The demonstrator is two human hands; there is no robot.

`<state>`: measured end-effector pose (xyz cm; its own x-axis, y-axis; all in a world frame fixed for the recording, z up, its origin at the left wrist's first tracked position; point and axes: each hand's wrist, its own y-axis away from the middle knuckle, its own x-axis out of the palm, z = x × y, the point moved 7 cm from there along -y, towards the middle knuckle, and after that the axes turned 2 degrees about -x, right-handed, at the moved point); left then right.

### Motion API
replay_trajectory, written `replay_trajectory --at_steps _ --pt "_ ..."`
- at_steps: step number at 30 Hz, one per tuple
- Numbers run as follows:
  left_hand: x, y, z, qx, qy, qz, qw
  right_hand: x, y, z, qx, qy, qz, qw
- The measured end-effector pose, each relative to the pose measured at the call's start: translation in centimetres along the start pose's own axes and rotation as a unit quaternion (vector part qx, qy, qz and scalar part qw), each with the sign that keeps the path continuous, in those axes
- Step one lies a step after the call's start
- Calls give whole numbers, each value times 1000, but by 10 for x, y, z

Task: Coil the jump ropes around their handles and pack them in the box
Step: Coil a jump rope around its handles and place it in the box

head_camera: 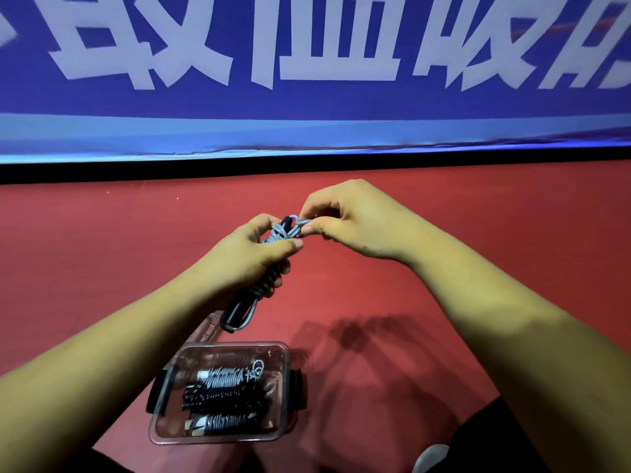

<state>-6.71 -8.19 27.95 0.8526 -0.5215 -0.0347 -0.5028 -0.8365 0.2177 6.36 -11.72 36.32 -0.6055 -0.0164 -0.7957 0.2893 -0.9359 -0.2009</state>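
Left fingers (290, 245) are gripping and right fingers (309, 229) pinching a nearly wound jump rope (280, 230); below them, coiled ropes (222, 394) are filling the box (211, 436).

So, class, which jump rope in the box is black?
The middle rope, dark throughout; the far rope and the near rope are wound in pale grey cord.
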Motion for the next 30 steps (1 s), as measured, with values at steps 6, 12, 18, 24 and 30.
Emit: replay_trajectory --at_steps 6,12,18,24,30 --pt "6 -1 -2 -78 162 36 983 -5 2 -8 14 -126 -20 992" --pt "11 4 5 -169 227 98 954 0 2 -8 39 -295 -39 954" --pt "6 9 8 -143 108 97 979 4 -4 -3 22 -283 -46 958" --pt "0 12 5 -107 2 59 993 19 -8 0 53 -247 -8 967" --pt "5 19 -8 -46 -206 94 973 19 -9 4 47 -116 3 992"
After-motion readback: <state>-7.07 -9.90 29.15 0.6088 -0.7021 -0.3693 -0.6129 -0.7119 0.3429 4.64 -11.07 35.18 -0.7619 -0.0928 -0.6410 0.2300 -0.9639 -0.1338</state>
